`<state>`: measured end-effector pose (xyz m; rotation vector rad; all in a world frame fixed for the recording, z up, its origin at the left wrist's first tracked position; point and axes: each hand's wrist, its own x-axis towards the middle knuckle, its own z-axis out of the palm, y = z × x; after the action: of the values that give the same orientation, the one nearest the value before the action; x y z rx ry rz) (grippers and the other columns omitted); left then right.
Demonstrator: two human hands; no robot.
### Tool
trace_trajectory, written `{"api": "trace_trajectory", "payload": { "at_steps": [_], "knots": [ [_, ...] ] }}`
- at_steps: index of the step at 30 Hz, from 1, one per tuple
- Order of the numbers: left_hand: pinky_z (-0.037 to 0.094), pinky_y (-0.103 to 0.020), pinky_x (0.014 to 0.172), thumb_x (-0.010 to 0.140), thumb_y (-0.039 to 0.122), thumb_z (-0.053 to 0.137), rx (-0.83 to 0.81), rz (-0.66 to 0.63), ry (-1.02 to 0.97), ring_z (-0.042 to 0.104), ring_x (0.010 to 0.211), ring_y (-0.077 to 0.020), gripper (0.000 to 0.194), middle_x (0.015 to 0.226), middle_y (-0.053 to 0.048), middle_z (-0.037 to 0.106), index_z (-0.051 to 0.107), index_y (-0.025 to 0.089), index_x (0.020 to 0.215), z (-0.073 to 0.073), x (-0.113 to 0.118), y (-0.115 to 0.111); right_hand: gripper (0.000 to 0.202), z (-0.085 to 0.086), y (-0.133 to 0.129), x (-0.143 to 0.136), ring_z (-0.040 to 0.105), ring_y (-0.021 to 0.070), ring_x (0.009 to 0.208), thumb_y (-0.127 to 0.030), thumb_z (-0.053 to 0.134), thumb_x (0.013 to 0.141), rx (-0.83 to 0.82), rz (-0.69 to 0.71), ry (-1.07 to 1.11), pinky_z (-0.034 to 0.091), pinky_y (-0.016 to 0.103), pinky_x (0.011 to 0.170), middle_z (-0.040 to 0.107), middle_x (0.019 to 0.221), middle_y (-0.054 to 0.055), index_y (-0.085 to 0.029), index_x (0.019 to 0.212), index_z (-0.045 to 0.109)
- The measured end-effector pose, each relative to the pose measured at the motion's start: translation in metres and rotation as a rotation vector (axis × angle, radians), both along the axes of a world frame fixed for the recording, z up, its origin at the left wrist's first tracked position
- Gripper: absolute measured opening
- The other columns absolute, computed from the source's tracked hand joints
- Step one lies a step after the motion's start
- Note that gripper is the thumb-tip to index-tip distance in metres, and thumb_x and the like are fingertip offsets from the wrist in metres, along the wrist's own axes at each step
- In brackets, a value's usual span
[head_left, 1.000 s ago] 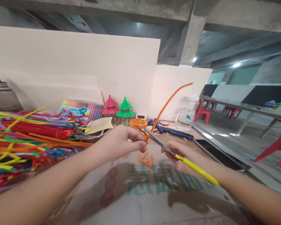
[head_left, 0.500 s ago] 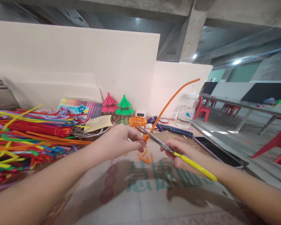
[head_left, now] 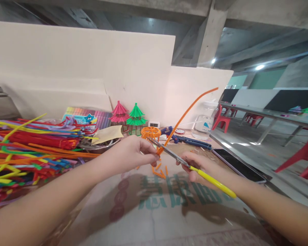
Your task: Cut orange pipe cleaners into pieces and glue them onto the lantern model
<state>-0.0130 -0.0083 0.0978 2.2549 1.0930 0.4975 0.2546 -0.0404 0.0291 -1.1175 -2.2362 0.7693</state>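
Observation:
My left hand (head_left: pixel 141 150) pinches the lower end of a long orange pipe cleaner (head_left: pixel 184 114), which curves up to the right. Yellow-handled scissors (head_left: pixel 213 182) are in my right hand (head_left: pixel 195 164), their blades lying across the pipe cleaner just above my left fingertips. Below my hands, several short orange pieces (head_left: pixel 159 172) lie on the printed board (head_left: pixel 133 212). Right behind the blade tips stands a round orange frame (head_left: pixel 151 132).
Many coloured pipe cleaners (head_left: pixel 33 147) are heaped at left, beside a bowl (head_left: pixel 100 147). Behind are pink (head_left: pixel 119 114) and green (head_left: pixel 136 116) pagodas. A glue gun (head_left: pixel 179 136), clear jug (head_left: pixel 204 123) and phone (head_left: pixel 238 164) lie towards the right.

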Motion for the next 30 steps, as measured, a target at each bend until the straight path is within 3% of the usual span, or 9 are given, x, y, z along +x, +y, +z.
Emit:
{"api": "trace_trajectory", "payload": {
  "at_steps": [7, 12, 15, 18, 21, 24, 27, 30],
  "knots": [
    [0.04, -0.02, 0.056, 0.075, 0.032, 0.06, -0.007, -0.018, 0.012, 0.062, 0.067, -0.0148, 0.019, 0.069, 0.003, 0.072, 0.077, 0.025, 0.072, 0.003, 0.0, -0.001, 0.037, -0.006, 0.0, -0.003, 0.045, 0.015, 0.068, -0.055, 0.066, 0.079, -0.027, -0.062, 0.025, 0.036, 0.025, 0.058, 0.048, 0.075, -0.002, -0.021, 0.092, 0.056],
    [0.037, -0.021, 0.053, 0.077, 0.04, 0.06, 0.03, 0.005, 0.062, 0.061, 0.065, -0.015, 0.023, 0.071, 0.001, 0.071, 0.077, 0.025, 0.072, 0.004, -0.003, 0.0, 0.043, 0.0, -0.002, -0.008, 0.039, 0.0136, 0.064, -0.061, 0.061, 0.079, 0.05, -0.111, 0.0, 0.031, 0.025, 0.056, 0.043, 0.07, -0.003, -0.019, 0.081, 0.053],
    [0.036, -0.021, 0.052, 0.078, 0.045, 0.061, 0.043, 0.019, 0.049, 0.059, 0.062, -0.0137, 0.026, 0.069, 0.001, 0.071, 0.077, 0.025, 0.074, 0.008, -0.007, 0.001, 0.045, 0.005, 0.002, -0.003, 0.038, 0.0138, 0.062, -0.062, 0.052, 0.084, 0.121, -0.109, -0.057, 0.029, 0.026, 0.055, 0.043, 0.07, -0.002, -0.018, 0.084, 0.055],
    [0.04, -0.021, 0.055, 0.077, 0.048, 0.063, 0.075, 0.109, -0.037, 0.061, 0.064, -0.014, 0.028, 0.072, 0.001, 0.072, 0.077, 0.024, 0.08, 0.014, -0.011, 0.003, 0.042, 0.01, 0.007, 0.003, 0.044, 0.0149, 0.065, -0.058, 0.05, 0.087, 0.141, -0.095, -0.169, 0.032, 0.026, 0.057, 0.05, 0.073, 0.0, -0.018, 0.09, 0.059],
    [0.044, -0.022, 0.06, 0.076, 0.05, 0.065, 0.113, 0.186, -0.134, 0.063, 0.07, -0.0156, 0.032, 0.078, 0.0, 0.074, 0.076, 0.022, 0.084, 0.014, -0.013, 0.006, 0.041, 0.01, 0.005, 0.001, 0.054, 0.0177, 0.072, -0.054, 0.067, 0.078, 0.037, -0.127, -0.314, 0.038, 0.027, 0.061, 0.062, 0.083, 0.002, -0.02, 0.101, 0.064],
    [0.045, -0.023, 0.063, 0.077, 0.049, 0.065, 0.101, 0.131, -0.163, 0.064, 0.073, -0.0161, 0.031, 0.081, 0.0, 0.074, 0.076, 0.021, 0.085, 0.004, -0.008, 0.008, 0.048, 0.004, -0.004, -0.009, 0.06, 0.0226, 0.086, -0.043, 0.077, 0.07, 0.014, -0.145, -0.344, 0.045, 0.03, 0.071, 0.068, 0.099, 0.004, -0.025, 0.113, 0.065],
    [0.045, -0.023, 0.065, 0.081, 0.046, 0.062, 0.019, 0.034, -0.178, 0.063, 0.073, -0.0157, 0.029, 0.08, 0.0, 0.073, 0.075, 0.02, 0.084, -0.013, 0.003, 0.009, 0.051, -0.003, -0.012, -0.018, 0.059, 0.0244, 0.105, -0.027, 0.069, 0.078, 0.066, -0.052, -0.321, 0.046, 0.034, 0.087, 0.065, 0.116, 0.005, -0.029, 0.128, 0.059],
    [0.045, -0.023, 0.065, 0.082, 0.04, 0.06, -0.034, -0.007, -0.226, 0.062, 0.073, -0.0151, 0.025, 0.076, 0.0, 0.071, 0.073, 0.018, 0.083, -0.034, 0.015, 0.01, 0.039, -0.002, -0.012, -0.02, 0.062, 0.022, 0.098, -0.027, 0.063, 0.084, 0.073, 0.002, -0.32, 0.047, 0.034, 0.087, 0.065, 0.114, 0.006, -0.029, 0.123, 0.063]
  ]
}}
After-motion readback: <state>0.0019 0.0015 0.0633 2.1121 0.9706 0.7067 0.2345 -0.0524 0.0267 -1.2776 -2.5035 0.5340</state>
